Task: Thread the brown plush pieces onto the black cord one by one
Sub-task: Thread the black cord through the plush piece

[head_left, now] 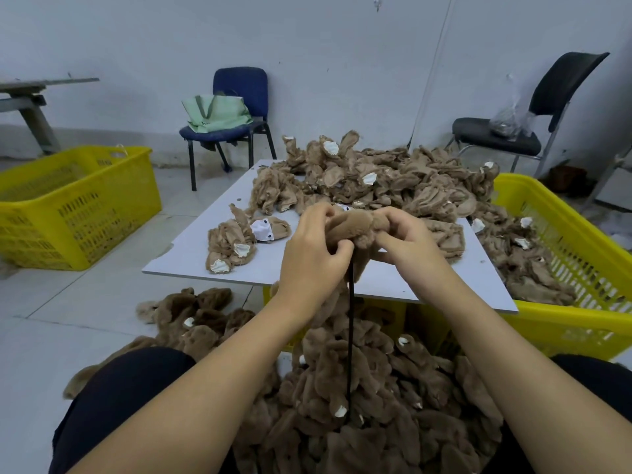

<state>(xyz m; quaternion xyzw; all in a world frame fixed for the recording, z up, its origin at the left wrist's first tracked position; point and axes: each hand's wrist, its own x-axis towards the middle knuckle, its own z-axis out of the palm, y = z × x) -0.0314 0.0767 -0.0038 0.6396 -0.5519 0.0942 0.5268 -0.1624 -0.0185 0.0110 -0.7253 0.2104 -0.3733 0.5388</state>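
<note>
Brown fuzzy plush piece [355,227] sits bunched between both hands above the near edge of the flat grey board [191,254]. Left hand [313,254] and right hand [407,241] pinch it; thin black cord [350,336] hangs straight down to the heaped threaded plush [376,405] near the lap.

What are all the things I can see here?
Plush piece in hands: one, brown, above board's near edge.
Cord: one, black, hanging below hands.
Plush heaps: many pieces, brown, on board, in right basket, on lap and floor.
Board: one, grey, ahead.
Baskets: two shown fully, yellow, left and right.
Chairs: two, blue and black, by wall.
Bag: one, green, on blue chair.
Left hand, right hand: gripping the piece.
</note>
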